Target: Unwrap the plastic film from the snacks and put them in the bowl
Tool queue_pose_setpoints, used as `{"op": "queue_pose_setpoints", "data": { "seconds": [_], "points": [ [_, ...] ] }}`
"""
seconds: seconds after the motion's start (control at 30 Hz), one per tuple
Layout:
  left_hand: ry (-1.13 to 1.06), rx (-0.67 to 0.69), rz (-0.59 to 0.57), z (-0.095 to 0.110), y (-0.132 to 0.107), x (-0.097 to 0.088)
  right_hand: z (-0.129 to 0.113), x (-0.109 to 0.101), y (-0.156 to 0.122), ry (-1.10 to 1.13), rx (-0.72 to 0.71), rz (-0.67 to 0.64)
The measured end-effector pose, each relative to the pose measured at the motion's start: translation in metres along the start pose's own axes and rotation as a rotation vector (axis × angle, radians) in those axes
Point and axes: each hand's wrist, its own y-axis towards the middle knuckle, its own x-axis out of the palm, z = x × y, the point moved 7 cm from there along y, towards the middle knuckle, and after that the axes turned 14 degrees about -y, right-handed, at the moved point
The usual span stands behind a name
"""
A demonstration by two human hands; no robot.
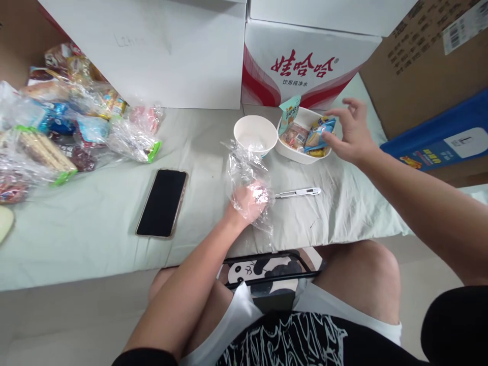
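My left hand (pixel 247 203) is closed around a crumpled clear plastic bag (pixel 244 170), just in front of a white paper bowl (pixel 255 127). The plastic spreads over my fingers and touches the bowl's front rim. My right hand (pixel 353 127) is held at the right rim of a white bowl (pixel 301 156), its fingers apart with nothing between them. In that bowl lie several small snack packets, among them a blue packet (pixel 317 134), a mint-green packet (pixel 290 113) and a clear-wrapped reddish packet (pixel 294 136). A white pen-like cutter (pixel 301 192) lies beside my left hand.
A black phone (pixel 162 203) lies on the pale green cloth (pixel 202 203) to the left. Several wrapped snacks (pixel 57 127) are heaped at the far left. White cartons (pixel 183 56) and a brown cardboard box (pixel 423 66) stand along the back and right.
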Motion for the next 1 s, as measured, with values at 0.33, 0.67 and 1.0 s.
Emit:
{"op": "queue_pose_setpoints", "data": {
  "seconds": [0.33, 0.67, 1.0],
  "points": [
    [0.175, 0.107, -0.070, 0.013, -0.003, 0.011, -0.171, -0.029, -0.043, 0.163, -0.881, 0.002],
    [-0.069, 0.106, -0.006, 0.006, -0.009, -0.009, -0.137, -0.040, -0.076, 0.145, -0.804, 0.136],
    [-0.737, -0.209, 0.174, -0.023, 0.011, -0.037, -0.074, 0.013, -0.169, 0.364, -0.304, 0.236]
  ]
}}
